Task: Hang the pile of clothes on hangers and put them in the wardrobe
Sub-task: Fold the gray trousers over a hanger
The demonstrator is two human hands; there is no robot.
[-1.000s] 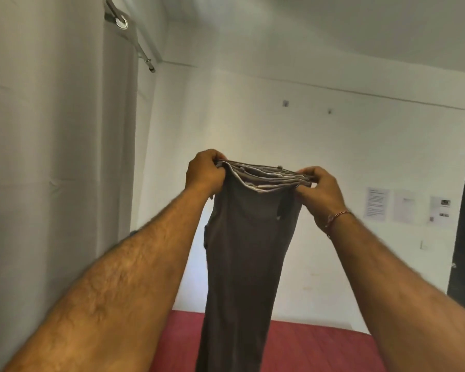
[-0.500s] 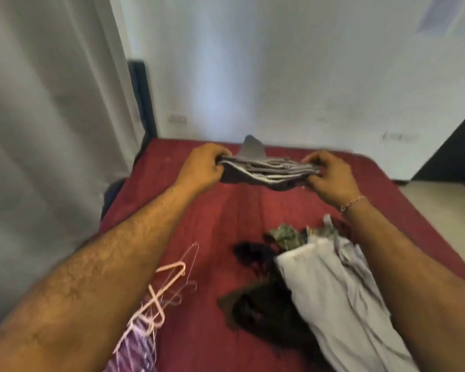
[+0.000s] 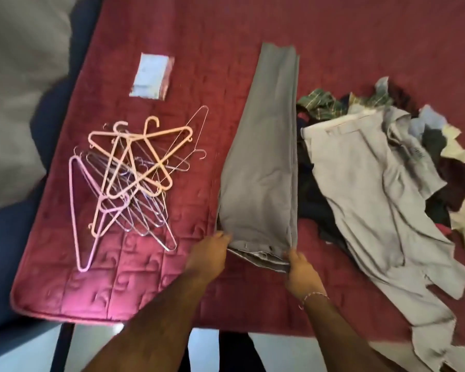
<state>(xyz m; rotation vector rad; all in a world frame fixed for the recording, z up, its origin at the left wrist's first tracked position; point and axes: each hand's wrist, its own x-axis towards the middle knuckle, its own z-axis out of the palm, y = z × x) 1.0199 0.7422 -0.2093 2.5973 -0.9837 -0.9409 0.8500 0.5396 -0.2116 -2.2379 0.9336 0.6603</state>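
Observation:
Grey trousers [image 3: 266, 167] lie folded lengthwise on the red bedspread [image 3: 172, 36], legs pointing away from me. My left hand [image 3: 210, 253] grips the left end of the waistband. My right hand [image 3: 300, 269] pinches its right end. A heap of pink plastic and thin wire hangers [image 3: 129, 173] lies to the left of the trousers. To the right sits the pile of clothes [image 3: 387, 170], with a light grey garment [image 3: 373, 200] spread on top and dark and plaid pieces under it.
A small clear packet [image 3: 152, 76] lies on the bedspread beyond the hangers. A grey curtain [image 3: 16, 89] hangs at the left. The bed's near edge [image 3: 91, 318] runs just in front of me, with pale floor [image 3: 97, 345] below.
The trousers were held up in the air by the waistband; I have lowered them and laid them flat on the bed. My view has tipped down from the wall to the bed.

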